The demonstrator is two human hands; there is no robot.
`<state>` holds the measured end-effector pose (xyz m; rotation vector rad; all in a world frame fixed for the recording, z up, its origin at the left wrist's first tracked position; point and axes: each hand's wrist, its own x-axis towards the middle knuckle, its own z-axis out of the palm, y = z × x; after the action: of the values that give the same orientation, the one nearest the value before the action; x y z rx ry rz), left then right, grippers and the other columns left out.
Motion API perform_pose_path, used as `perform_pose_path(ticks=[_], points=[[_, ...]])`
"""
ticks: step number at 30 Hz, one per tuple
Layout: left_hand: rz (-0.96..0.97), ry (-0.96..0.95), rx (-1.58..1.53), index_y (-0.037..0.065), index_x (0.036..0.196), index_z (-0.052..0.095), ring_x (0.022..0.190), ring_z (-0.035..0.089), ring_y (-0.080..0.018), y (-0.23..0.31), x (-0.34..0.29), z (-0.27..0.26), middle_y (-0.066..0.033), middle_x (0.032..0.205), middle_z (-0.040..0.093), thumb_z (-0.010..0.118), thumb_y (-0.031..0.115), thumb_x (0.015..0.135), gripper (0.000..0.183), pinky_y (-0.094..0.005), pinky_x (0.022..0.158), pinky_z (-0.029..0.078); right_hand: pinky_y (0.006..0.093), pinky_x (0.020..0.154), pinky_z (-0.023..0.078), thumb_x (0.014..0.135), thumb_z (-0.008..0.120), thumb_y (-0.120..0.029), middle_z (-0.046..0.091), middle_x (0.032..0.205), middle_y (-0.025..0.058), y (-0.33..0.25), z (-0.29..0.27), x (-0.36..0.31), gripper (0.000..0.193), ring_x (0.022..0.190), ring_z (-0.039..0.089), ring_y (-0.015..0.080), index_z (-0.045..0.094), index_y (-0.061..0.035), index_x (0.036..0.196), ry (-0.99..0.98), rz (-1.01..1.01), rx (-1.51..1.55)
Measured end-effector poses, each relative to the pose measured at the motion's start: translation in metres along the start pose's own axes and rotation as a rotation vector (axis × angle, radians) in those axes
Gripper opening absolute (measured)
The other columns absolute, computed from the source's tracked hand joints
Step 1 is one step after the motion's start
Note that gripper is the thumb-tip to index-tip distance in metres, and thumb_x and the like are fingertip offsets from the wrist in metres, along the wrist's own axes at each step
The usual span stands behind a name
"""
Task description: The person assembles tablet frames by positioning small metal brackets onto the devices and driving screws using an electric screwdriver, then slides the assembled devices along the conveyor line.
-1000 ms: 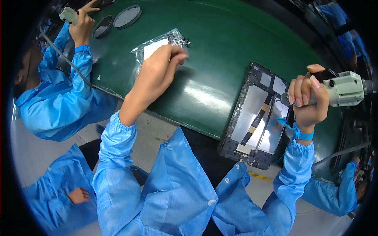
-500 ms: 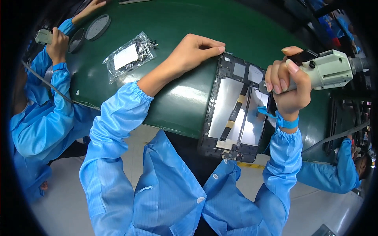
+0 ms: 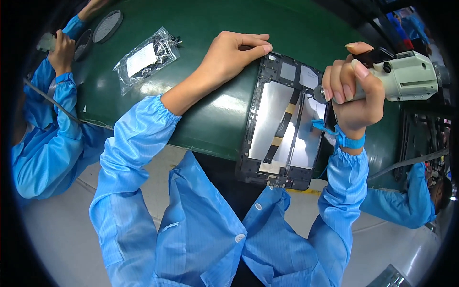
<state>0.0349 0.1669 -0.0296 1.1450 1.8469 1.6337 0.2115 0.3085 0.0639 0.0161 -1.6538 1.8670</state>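
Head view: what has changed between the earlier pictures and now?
The left hand has moved rightward, from over the clear plastic bag to the upper left corner of the open flat device. The right hand still grips the pale green power tool; the bag still lies on the green table.

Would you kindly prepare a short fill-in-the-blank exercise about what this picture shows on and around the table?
1. The right hand grips a pale power tool, and the wristband below that hand is coloured ____.
2. The left hand has its fingertips at the upper-left ____ of the opened flat device.
3. As the picture shows it, the clear bag lies to the ____ of the device.
4. The surface of the table is coloured ____.

Missing words: blue; corner; left; green.
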Motion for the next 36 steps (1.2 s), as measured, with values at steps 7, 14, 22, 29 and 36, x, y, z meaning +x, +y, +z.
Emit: perform_pose_path(ticks=[7,14,22,29,36], points=[[-0.081,-0.088,0.016,-0.003,0.104,0.074,0.079,0.069,-0.0141,0.004,0.004,-0.002,-0.0118,0.093,0.075,0.072,0.020,0.090,0.027,-0.0271,0.072,0.056,0.0283,0.044,0.037,0.087,0.047,-0.023,0.032,0.054,-0.0020,-0.006,0.013,-0.001,0.042,0.043,0.034,0.0086,0.054,0.0081,0.115,0.104,0.073,-0.163],[-0.036,-0.042,0.040,-0.002,0.102,0.074,0.069,0.065,-0.0096,0.007,0.001,0.002,-0.0084,0.086,0.074,0.072,0.018,0.091,0.024,-0.0250,0.062,0.054,0.0288,0.044,0.038,0.086,0.047,-0.023,0.032,0.053,-0.0017,-0.004,0.009,-0.001,0.043,0.043,0.035,0.0091,0.054,0.0077,0.115,0.088,0.059,-0.174],[-0.099,-0.231,-0.084,-0.005,0.108,0.072,0.074,0.065,-0.0094,0.002,0.011,-0.011,-0.0082,0.090,0.073,0.071,0.020,0.094,0.029,-0.0232,0.067,0.055,0.0307,0.046,0.037,0.089,0.048,-0.025,0.032,0.054,-0.0019,0.008,0.019,0.014,0.041,0.045,0.035,0.0109,0.052,0.0063,0.114,0.072,0.084,-0.127],[-0.093,-0.325,-0.073,-0.006,0.112,0.071,0.073,0.065,-0.0096,0.009,-0.015,-0.001,-0.0066,0.084,0.071,0.064,0.021,0.099,0.031,-0.0245,0.069,0.055,0.0322,0.047,0.040,0.095,0.046,-0.026,0.033,0.054,0.0006,0.037,0.027,0.037,0.034,0.045,0.038,0.0133,0.058,0.0048,0.103,-0.045,0.045,0.006],[-0.041,-0.421,-0.135,-0.009,0.114,0.069,0.074,0.067,-0.0109,0.008,-0.009,-0.016,-0.0100,0.086,0.072,0.063,0.017,0.097,0.032,-0.0253,0.071,0.055,0.0331,0.046,0.042,0.098,0.040,-0.024,0.033,0.054,0.0009,0.052,0.035,0.038,0.037,0.044,0.038,0.0146,0.058,0.0048,0.114,-0.147,0.032,0.144]])
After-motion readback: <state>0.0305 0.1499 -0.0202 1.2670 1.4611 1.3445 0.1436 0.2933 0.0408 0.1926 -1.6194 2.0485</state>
